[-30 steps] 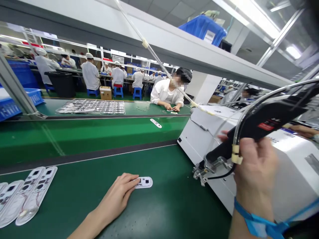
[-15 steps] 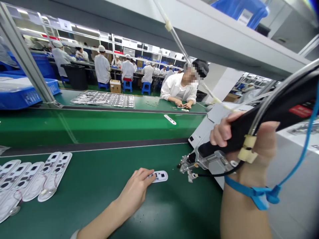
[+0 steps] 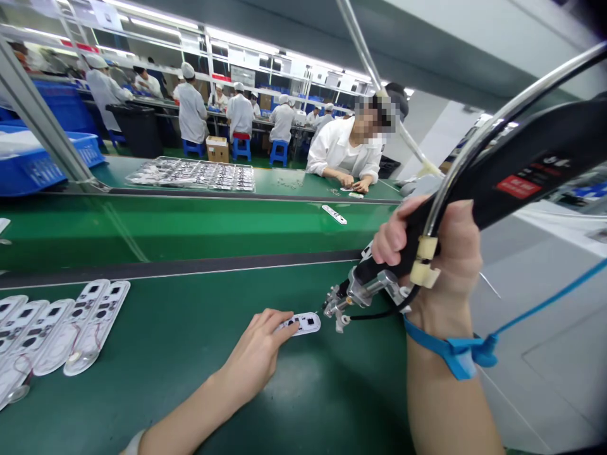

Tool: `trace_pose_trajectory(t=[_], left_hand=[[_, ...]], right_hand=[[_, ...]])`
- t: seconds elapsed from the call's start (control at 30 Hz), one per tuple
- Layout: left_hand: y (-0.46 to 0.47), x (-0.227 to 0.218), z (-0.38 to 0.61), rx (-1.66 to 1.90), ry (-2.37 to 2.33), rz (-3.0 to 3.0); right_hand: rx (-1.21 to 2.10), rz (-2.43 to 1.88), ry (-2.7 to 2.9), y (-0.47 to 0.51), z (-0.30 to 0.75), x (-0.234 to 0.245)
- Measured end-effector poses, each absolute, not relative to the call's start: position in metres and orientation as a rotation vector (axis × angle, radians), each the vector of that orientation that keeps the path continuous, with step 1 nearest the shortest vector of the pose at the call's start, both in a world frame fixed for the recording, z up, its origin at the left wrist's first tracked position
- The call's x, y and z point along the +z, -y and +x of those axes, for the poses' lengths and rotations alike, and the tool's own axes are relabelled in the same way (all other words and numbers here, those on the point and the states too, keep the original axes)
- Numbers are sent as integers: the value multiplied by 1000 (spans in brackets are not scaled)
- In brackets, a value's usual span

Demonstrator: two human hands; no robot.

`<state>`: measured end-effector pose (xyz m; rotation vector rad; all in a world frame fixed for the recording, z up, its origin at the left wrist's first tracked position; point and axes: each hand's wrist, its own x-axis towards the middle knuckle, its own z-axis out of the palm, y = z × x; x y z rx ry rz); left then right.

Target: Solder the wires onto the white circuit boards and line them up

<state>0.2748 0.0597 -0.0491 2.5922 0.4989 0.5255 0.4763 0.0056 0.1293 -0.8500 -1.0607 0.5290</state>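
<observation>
On the green bench top lies a white, rounded panel with a small circuit board (image 3: 309,322). My left hand (image 3: 258,347) has its fingers closed on the panel's left end, so that end is covered. My right hand (image 3: 439,249) is wrapped round a black powered screwdriver (image 3: 422,221) with a metal nose and a hose running along it. The screwdriver's tip points down-left, just off the panel's right end; whether they touch I cannot tell. A blue strap (image 3: 446,351) circles my right wrist.
Several similar white panels (image 3: 97,316) lie at the left of the bench. Another panel (image 3: 334,214) rests on the green conveyor belt (image 3: 213,224). Beyond it are a tray of boards (image 3: 199,174), a blue crate (image 3: 47,164) and a co-worker (image 3: 348,151). A slanted metal post (image 3: 47,120) stands at left.
My right hand has moved left with the screwdriver, bringing its tip close to the panel's right end. My left hand stays on the panel. The panel on the belt has shifted slightly right in view.
</observation>
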Motion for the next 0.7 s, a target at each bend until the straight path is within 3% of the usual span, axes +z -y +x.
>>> trace_pose_trajectory(t=[0.7], left_hand=[[-57, -45, 278, 529, -479, 2546]], right_hand=[[550, -864, 1080, -7, 477, 130]])
